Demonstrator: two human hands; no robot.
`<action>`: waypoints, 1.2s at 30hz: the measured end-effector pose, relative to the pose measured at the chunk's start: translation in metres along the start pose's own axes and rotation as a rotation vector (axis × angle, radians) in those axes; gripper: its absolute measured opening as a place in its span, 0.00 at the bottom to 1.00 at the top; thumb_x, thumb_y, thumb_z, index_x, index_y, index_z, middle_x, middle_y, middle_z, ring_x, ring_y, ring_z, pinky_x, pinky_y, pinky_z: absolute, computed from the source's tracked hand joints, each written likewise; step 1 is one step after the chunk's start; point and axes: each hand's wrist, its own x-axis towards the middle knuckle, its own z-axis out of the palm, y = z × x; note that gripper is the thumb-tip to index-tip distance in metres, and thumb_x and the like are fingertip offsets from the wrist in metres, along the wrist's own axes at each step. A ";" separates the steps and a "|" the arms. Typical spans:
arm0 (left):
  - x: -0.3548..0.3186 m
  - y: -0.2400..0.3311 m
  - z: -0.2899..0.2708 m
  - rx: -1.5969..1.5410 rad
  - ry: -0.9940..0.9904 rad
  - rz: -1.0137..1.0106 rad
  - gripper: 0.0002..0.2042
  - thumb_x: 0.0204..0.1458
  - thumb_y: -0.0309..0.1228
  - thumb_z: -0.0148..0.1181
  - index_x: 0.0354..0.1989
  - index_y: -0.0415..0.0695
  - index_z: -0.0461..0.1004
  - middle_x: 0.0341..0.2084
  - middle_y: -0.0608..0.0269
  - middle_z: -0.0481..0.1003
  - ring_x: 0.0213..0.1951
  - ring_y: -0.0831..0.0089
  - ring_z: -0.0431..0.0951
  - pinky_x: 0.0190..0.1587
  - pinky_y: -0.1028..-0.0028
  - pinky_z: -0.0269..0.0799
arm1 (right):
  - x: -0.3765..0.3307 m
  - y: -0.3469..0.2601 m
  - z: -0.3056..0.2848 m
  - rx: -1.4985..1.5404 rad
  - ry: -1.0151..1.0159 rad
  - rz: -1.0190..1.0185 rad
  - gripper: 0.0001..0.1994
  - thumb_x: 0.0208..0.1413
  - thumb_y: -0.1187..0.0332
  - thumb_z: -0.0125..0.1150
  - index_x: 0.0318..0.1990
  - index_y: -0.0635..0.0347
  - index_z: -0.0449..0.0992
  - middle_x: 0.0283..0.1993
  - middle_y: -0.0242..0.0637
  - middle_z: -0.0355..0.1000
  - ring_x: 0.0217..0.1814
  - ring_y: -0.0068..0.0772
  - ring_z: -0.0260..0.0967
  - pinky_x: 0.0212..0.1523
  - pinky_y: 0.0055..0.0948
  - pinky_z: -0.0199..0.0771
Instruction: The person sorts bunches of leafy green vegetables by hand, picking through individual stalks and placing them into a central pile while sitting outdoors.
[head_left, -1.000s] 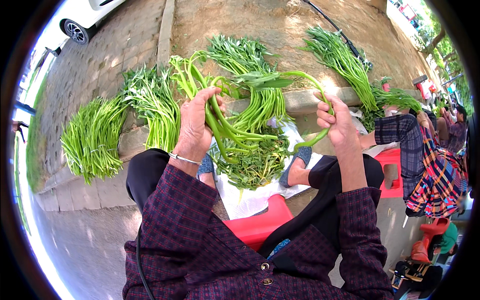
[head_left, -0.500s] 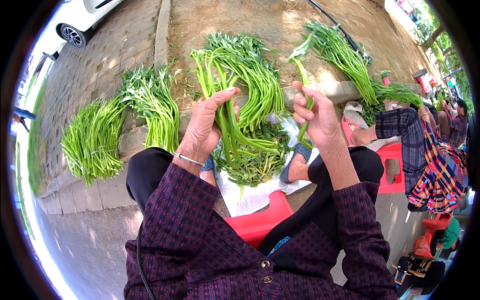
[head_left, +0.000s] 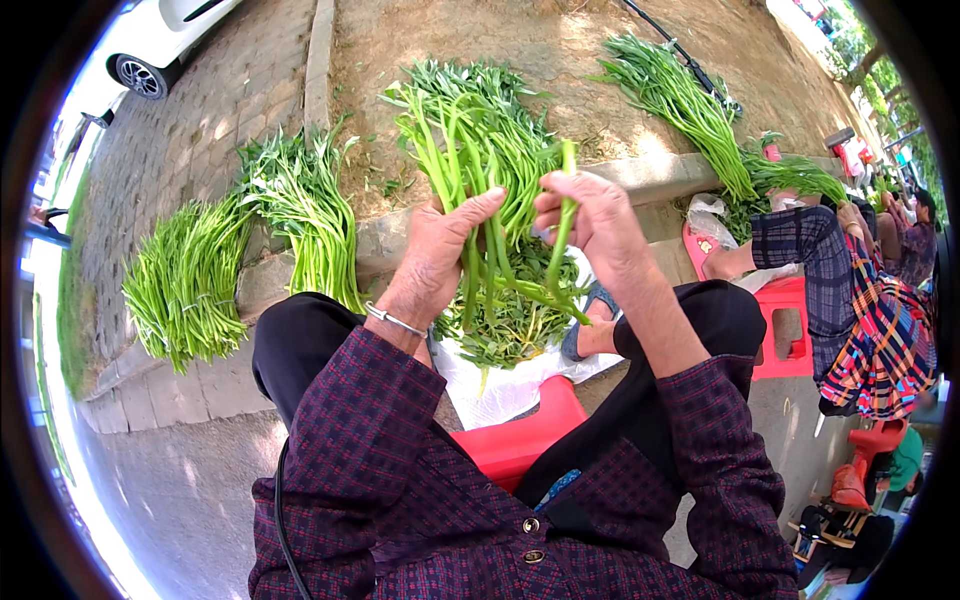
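My left hand [head_left: 425, 260], with a bangle at its wrist, is closed around several green water spinach stems [head_left: 450, 160] that stick up past the thumb and hang below it. Close beside it on the right, my right hand [head_left: 605, 225] pinches a single water spinach stem [head_left: 560, 245] between thumb and fingers. Both hands are raised over a heap of loose leaves and short stems [head_left: 500, 335] on a white plastic bag [head_left: 485, 395] between my feet. Just beyond the hands, a large bunch of water spinach [head_left: 520, 120] lies on the soil, partly hidden by the held stems.
Two more bunches [head_left: 190, 285] [head_left: 310, 215] lean at the left by the kerb. Another bunch [head_left: 680, 110] lies far right near a black pole [head_left: 690, 65]. A red plastic stool [head_left: 530, 435] is between my legs. A person in plaid [head_left: 860, 330] sits at right.
My right hand has moved left and closer to my left hand with its stem. The leafy tip seen on that stem earlier no longer shows. The left hand has shifted slightly right.
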 end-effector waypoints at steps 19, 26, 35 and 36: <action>0.000 0.015 -0.014 -0.087 0.147 0.157 0.06 0.51 0.31 0.60 0.28 0.43 0.71 0.16 0.67 0.72 0.15 0.79 0.69 0.18 0.80 0.64 | 0.003 -0.021 -0.036 0.147 0.063 0.115 0.10 0.50 0.70 0.53 0.37 0.67 0.72 0.32 0.40 0.73 0.24 0.22 0.68 0.26 0.24 0.71; 0.001 0.019 -0.029 -0.224 0.227 0.167 0.12 0.54 0.38 0.54 0.31 0.40 0.70 0.18 0.66 0.69 0.16 0.77 0.68 0.19 0.79 0.62 | 0.003 -0.041 -0.082 0.260 0.028 0.098 0.12 0.52 0.68 0.50 0.40 0.68 0.68 0.30 0.36 0.68 0.16 0.16 0.55 0.18 0.19 0.59; 0.005 0.025 -0.032 -0.311 0.206 0.145 0.11 0.52 0.34 0.56 0.36 0.38 0.72 0.19 0.67 0.68 0.20 0.77 0.68 0.23 0.78 0.65 | -0.001 -0.056 -0.089 0.289 0.042 -0.043 0.12 0.58 0.66 0.46 0.42 0.67 0.67 0.27 0.29 0.62 0.14 0.13 0.50 0.15 0.16 0.53; 0.005 0.026 -0.033 -0.343 0.205 0.162 0.10 0.50 0.33 0.59 0.35 0.39 0.74 0.18 0.67 0.69 0.19 0.77 0.69 0.21 0.78 0.66 | -0.001 -0.056 -0.090 0.307 0.063 -0.055 0.12 0.59 0.66 0.46 0.42 0.67 0.67 0.26 0.28 0.62 0.14 0.13 0.50 0.15 0.17 0.53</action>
